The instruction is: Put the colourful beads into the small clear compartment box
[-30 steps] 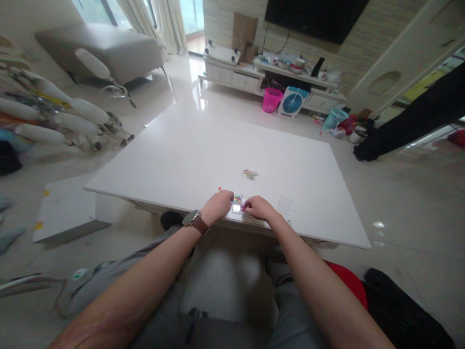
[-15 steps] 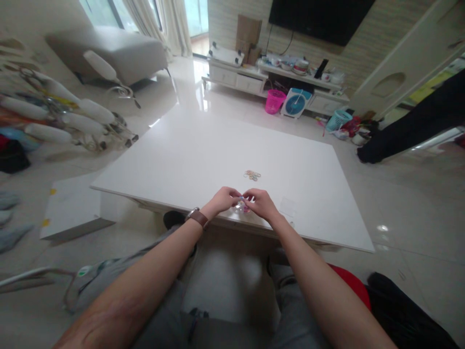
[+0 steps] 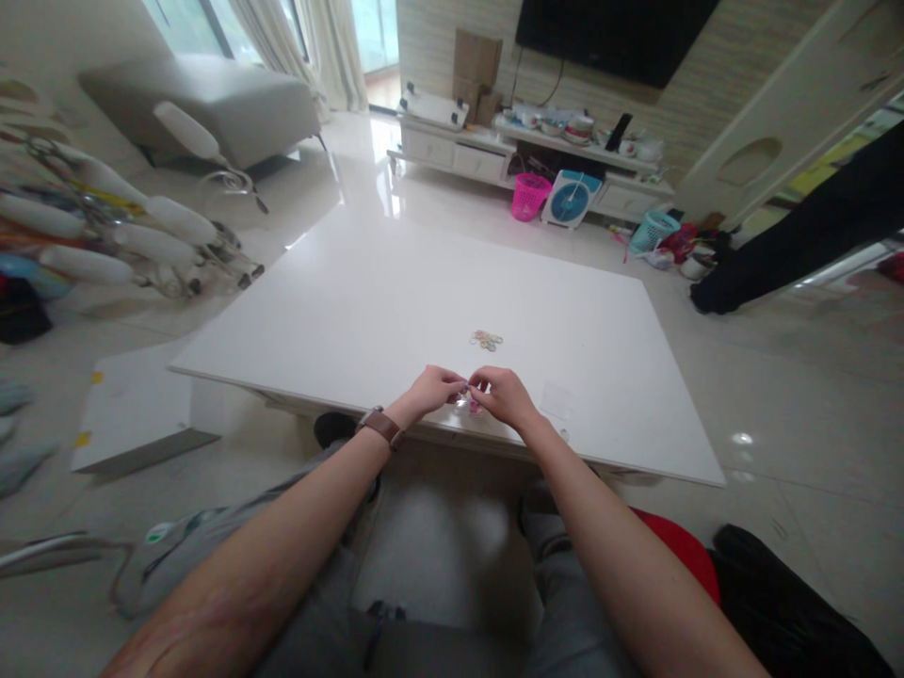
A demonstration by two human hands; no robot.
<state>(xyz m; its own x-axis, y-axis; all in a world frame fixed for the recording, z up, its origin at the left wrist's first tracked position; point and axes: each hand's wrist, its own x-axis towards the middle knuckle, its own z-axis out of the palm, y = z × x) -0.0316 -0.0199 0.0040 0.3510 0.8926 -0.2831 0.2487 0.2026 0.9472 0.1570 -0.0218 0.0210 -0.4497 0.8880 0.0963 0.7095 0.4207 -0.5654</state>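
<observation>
- Bit: tiny, bluish, betw. both hands' fingertips, nr clear box; prob. v. light, stiff, maybe slippery; fragility can't tell. Best grip: fingertip pinch, opp. edges.
- L hand & R hand: fingertips narrow, pinching bit.
- Box: pink inside, partly hidden, on table.
- Rings: beyond hands.
- Clear panel: R of R hand.

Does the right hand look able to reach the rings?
Probably yes: the rings lie just beyond the right hand, with only tabletop visible between. Its fingertips are right by the left hand, so it may need freeing first.
</observation>
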